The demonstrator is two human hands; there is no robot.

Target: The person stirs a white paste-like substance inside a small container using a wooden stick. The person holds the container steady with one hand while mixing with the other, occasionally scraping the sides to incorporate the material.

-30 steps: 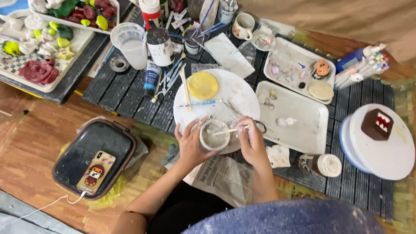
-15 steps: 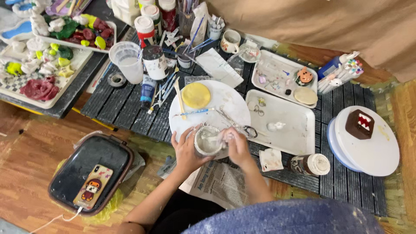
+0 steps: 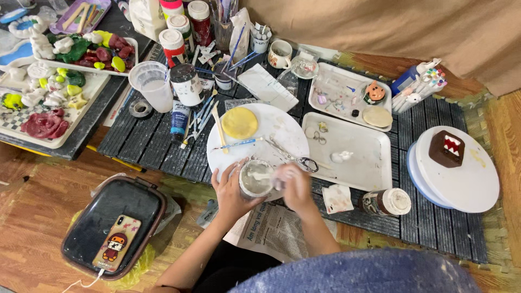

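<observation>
Left hand: your left hand (image 3: 230, 190) is wrapped around the side of the small round cup (image 3: 256, 178), fingers curled on its wall, so it grips the cup.
Right hand: your right hand (image 3: 294, 186) is just beside the cup on its right side, blurred (I cannot tell if the fingers are closed on something or loose).
Cup: it stands at the near edge of the round white plate (image 3: 282, 130), upright, with pale grey-white paste inside.
Plate: on it lie a flat yellow disc (image 3: 240, 122), a thin blue tool (image 3: 241, 143) and metal scissors (image 3: 293, 156).
Right of the plate: a white rectangular tray (image 3: 361, 157) with a few small pieces, then a white turntable (image 3: 467, 179) carrying a brown block figure (image 3: 447, 148).
Left, on the floor: a dark lidded box (image 3: 111, 217) with a phone (image 3: 115, 242) on top, well apart from your hands.
Under your arms: a sheet of newspaper (image 3: 274, 230).
</observation>
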